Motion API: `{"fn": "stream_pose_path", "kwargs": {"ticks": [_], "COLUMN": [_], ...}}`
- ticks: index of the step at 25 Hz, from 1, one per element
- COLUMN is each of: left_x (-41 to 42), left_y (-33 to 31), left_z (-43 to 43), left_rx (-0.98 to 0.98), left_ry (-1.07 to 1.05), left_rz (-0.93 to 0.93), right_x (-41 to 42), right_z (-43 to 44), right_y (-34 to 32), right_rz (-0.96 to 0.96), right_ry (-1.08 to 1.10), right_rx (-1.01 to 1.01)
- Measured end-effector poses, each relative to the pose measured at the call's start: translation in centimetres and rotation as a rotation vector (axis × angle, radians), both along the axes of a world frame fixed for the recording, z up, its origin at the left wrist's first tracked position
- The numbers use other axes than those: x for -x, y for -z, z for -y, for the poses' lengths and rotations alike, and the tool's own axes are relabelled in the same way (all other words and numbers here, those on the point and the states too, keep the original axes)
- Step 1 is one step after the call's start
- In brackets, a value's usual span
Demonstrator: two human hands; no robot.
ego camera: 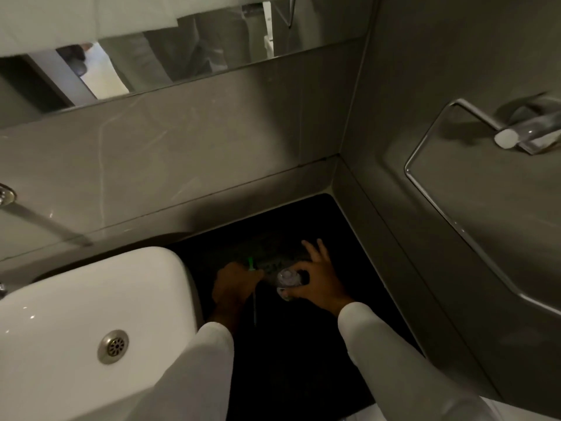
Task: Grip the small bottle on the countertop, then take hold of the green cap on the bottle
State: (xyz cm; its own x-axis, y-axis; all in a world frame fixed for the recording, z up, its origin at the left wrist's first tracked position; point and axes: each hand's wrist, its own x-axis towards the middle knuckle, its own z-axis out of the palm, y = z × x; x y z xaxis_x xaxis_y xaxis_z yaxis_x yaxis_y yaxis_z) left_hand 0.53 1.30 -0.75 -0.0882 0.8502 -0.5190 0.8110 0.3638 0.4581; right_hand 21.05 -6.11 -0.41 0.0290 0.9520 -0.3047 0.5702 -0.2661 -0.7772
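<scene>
A white basin (91,314) with a metal drain (113,346) sits left of a black counter (303,375), close against the left arm. Grey wall, a mirror (182,56) above, and a chrome towel ring (455,153) on the right wall. The counter is very dark, so what lies on it is hard to make out. The left hand (233,288) is curled round a thin green-tipped tool (251,264). Just beside it, the right hand (318,281) pinches a small clear cap (288,276) between thumb and forefinger, other fingers spread
</scene>
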Motion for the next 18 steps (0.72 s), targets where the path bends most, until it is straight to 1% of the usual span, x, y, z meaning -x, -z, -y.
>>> {"fn": "stream_pose_path", "kwargs": {"ticks": [2, 4, 6, 8, 9, 11, 14, 18], "left_x": [-0.6, -1.7, -2.6, -3.1, -3.3, -3.4, -3.4, -3.2], "left_y": [-3.0, -6.7, -9.5, -10.8, -10.9, -10.5, -8.8, -6.5], "left_z": [-0.7, -1.1, -1.1, -0.9, -0.9, -0.6, 0.0, 1.0], "left_rx": [-0.213, -0.433, -0.617, -0.727, -0.755, -0.751, -0.697, -0.608], "left_ry": [-0.063, -0.087, -0.034, 0.076, 0.112, 0.119, 0.094, 0.116], "left_rz": [0.137, 0.334, 0.481, 0.507, 0.496, 0.488, 0.511, 0.457], "right_x": [-0.1, -0.1, 0.0, 0.0, 0.1, 0.2, -0.1, -0.2], "right_z": [-0.6, -1.4, -1.8, -2.1, -2.1, -2.3, -2.3, -2.0], "right_y": [-0.1, -0.1, -0.2, -0.3, -0.3, -0.4, -0.6, -0.7], "right_rz": [0.038, 0.072, 0.120, 0.144, 0.152, 0.151, 0.137, 0.088], "right_ry": [0.000, -0.015, -0.035, -0.037, -0.038, -0.040, -0.037, 0.001], "right_rx": [0.013, 0.037, 0.050, 0.066, 0.076, 0.093, 0.097, 0.102]}}
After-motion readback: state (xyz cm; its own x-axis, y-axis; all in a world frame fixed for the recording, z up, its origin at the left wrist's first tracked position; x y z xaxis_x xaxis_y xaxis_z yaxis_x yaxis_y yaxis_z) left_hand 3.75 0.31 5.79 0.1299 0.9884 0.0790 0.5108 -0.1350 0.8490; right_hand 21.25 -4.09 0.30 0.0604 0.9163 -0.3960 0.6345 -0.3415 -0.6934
